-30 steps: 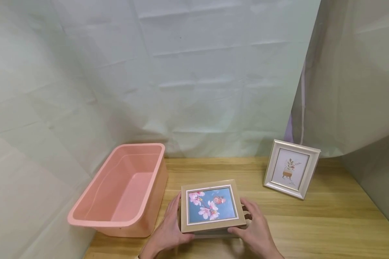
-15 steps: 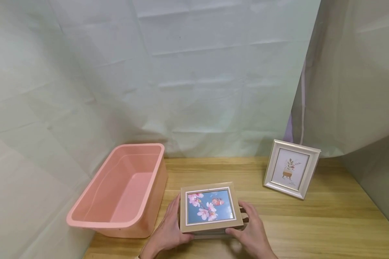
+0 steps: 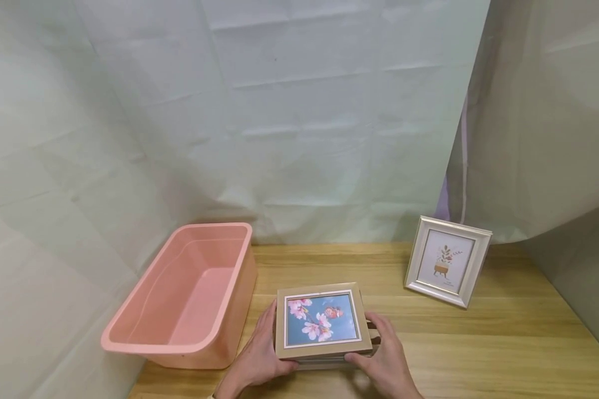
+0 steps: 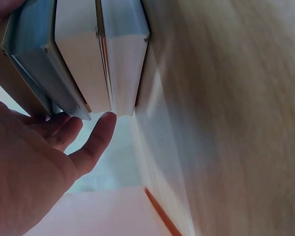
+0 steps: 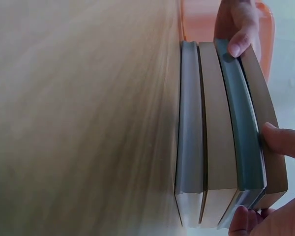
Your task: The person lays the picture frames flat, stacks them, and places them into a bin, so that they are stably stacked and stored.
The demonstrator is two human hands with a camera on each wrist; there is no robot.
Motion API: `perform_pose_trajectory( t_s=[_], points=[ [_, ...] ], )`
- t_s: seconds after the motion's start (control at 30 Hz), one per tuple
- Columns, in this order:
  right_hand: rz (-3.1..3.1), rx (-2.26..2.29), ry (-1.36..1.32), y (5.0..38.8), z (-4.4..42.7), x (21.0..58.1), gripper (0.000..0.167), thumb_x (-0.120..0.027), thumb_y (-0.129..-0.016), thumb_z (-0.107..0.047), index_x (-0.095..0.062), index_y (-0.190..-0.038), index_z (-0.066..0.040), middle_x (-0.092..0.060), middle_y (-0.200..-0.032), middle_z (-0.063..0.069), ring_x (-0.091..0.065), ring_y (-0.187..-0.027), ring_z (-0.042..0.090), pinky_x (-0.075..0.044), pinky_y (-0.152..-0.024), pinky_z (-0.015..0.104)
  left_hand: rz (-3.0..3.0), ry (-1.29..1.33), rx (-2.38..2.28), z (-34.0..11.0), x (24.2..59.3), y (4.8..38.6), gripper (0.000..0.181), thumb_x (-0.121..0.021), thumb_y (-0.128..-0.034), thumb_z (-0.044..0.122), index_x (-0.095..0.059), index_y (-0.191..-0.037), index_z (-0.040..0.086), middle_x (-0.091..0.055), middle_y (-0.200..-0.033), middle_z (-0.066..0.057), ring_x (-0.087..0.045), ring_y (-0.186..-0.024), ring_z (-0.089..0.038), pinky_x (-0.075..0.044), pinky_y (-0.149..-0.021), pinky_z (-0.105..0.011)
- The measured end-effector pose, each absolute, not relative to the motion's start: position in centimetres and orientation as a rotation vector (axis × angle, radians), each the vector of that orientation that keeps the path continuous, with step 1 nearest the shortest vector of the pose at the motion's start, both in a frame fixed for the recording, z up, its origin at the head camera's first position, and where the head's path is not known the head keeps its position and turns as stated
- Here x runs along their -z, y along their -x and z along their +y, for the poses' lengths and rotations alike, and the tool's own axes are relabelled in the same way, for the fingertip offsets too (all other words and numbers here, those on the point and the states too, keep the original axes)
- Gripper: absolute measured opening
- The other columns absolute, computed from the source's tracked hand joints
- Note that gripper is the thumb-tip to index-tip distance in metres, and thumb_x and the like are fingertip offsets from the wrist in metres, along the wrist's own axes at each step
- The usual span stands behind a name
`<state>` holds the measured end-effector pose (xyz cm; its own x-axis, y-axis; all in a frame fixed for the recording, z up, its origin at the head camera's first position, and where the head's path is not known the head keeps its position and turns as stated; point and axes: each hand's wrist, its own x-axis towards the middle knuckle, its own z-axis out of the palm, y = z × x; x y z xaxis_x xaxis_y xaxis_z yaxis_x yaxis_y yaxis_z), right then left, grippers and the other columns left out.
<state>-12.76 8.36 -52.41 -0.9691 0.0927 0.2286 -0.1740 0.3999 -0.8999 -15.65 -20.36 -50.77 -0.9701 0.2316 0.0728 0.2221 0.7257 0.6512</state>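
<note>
A stack of several picture frames lies flat at the table's near middle. Its top frame [image 3: 321, 320] is tan, with a blue picture of pink blossoms. Beneath it, the right wrist view shows a teal frame [image 5: 241, 113], a beige frame [image 5: 219, 118] and a grey frame [image 5: 191, 118]. My left hand [image 3: 262, 354] holds the stack's near left corner, thumb in front, fingers along the left side. At the near right corner my right hand [image 3: 386, 354] grips the upper frames, its thumb pressed on the tan frame's front edge.
To the left stands a pink plastic bin [image 3: 229, 327] with nothing visible inside. A cream picture frame [image 3: 471, 266] with a plant print stands propped at the back right of the wooden table [image 3: 504, 349]. Pale cloth [image 3: 304, 138] hangs behind.
The top frame has slid slightly left and towards me, more in line with those below. My right hand has moved left with it; my left hand has stayed nearly still.
</note>
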Motion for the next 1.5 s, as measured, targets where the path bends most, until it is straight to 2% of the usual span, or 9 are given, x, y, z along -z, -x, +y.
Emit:
perform_pose_trajectory(
  t_s=[0.17,0.37,0.57,0.73,0.8,0.9,1.0,1.3,1.5],
  points=[
    [-2.43,-1.598,-0.05,12.6,8.3,52.3,0.091,-0.105,-0.06,-0.009,-0.063,-0.139,-0.002,-0.067,-0.135,0.014,-0.065,-0.111,0.019,-0.057,-0.084,0.022,2.875,-0.4,-1.13,-20.5,50.9,15.7,0.15,-0.104,-0.0576,0.029,-0.013,-0.174,0.004,-0.033,-0.178,-0.02,-0.035,-0.163,-0.036,-0.031,-0.132,-0.06],
    [-2.455,-1.634,0.004,12.5,8.2,52.3,0.091,-0.105,-0.06,-0.009,-0.062,-0.14,-0.004,-0.066,-0.138,0.014,-0.064,-0.113,0.019,-0.057,-0.086,0.022,2.821,-0.457,-1.176,-20.6,51.2,15.8,0.153,-0.105,-0.059,0.026,-0.008,-0.177,0.016,-0.038,-0.177,-0.011,-0.042,-0.159,-0.028,-0.036,-0.131,-0.04],
    [-2.462,-1.661,0.027,12.5,8.3,52.3,0.092,-0.105,-0.061,-0.008,-0.061,-0.142,-0.003,-0.065,-0.139,0.017,-0.064,-0.107,0.019,-0.056,-0.084,0.022,2.759,-0.453,-1.224,-20.9,51.1,15.8,0.154,-0.105,-0.0601,0.027,-0.005,-0.177,0.016,-0.046,-0.172,-0.01,-0.051,-0.15,-0.025,-0.041,-0.127,-0.033],
    [-2.458,-1.656,0.021,12.5,8.4,52.2,0.093,-0.105,-0.061,-0.009,-0.06,-0.142,-0.001,-0.065,-0.14,0.017,-0.065,-0.113,0.024,-0.056,-0.086,0.023,2.607,-0.452,-1.392,-21.2,51.0,16.1,0.152,-0.105,-0.0639,0.019,-0.002,-0.176,0.009,-0.049,-0.169,-0.018,-0.06,-0.141,-0.023,-0.042,-0.116,-0.016],
    [-2.455,-1.66,0.03,12.5,8.4,52.1,0.092,-0.105,-0.061,-0.008,-0.061,-0.142,-0.001,-0.066,-0.14,0.016,-0.065,-0.117,0.025,-0.057,-0.087,0.023,2.527,-0.463,-1.472,-21.3,51.1,16.3,0.15,-0.103,-0.0665,0.015,0.0,-0.175,0.006,-0.039,-0.174,-0.025,-0.057,-0.147,-0.03,-0.042,-0.115,-0.011],
    [-2.453,-1.684,0.058,12.6,8.3,52.1,0.091,-0.105,-0.062,-0.008,-0.062,-0.141,-0.003,-0.066,-0.14,0.014,-0.064,-0.117,0.022,-0.057,-0.088,0.023,2.426,-0.479,-1.576,-21.5,51.2,16.4,0.147,-0.101,-0.0691,0.011,0.001,-0.174,0.002,-0.022,-0.178,-0.031,-0.044,-0.157,-0.043,-0.039,-0.115,-0.008],
    [-2.452,-1.706,0.082,12.6,8.2,52.1,0.088,-0.104,-0.062,-0.007,-0.063,-0.14,-0.004,-0.067,-0.139,0.012,-0.063,-0.119,0.02,-0.057,-0.089,0.023,2.363,-0.473,-1.644,-21.6,51.3,16.5,0.145,-0.1,-0.0702,0.008,0.0,-0.174,0.0,-0.015,-0.179,-0.034,-0.032,-0.162,-0.052,-0.036,-0.115,-0.006],
    [-2.436,-1.766,0.096,12.6,8.3,52.2,0.083,-0.103,-0.065,-0.007,-0.066,-0.139,-0.006,-0.066,-0.14,0.011,-0.062,-0.123,0.023,-0.057,-0.093,0.024,2.316,-0.47,-1.724,-22.3,51.4,16.3,0.137,-0.1,-0.0734,0.009,-0.006,-0.173,-0.004,-0.014,-0.178,-0.035,-0.022,-0.163,-0.055,-0.036,-0.116,-0.006],
    [-2.423,-1.781,0.096,12.6,8.5,52.5,0.086,-0.103,-0.066,-0.008,-0.063,-0.142,-0.006,-0.068,-0.14,0.011,-0.063,-0.122,0.021,-0.058,-0.094,0.024,2.34,-0.426,-1.754,-22.3,51.2,15.9,0.125,-0.095,-0.0774,0.008,-0.016,-0.173,0.001,-0.029,-0.174,-0.035,-0.03,-0.161,-0.054,-0.04,-0.116,-0.008]
  ],
)
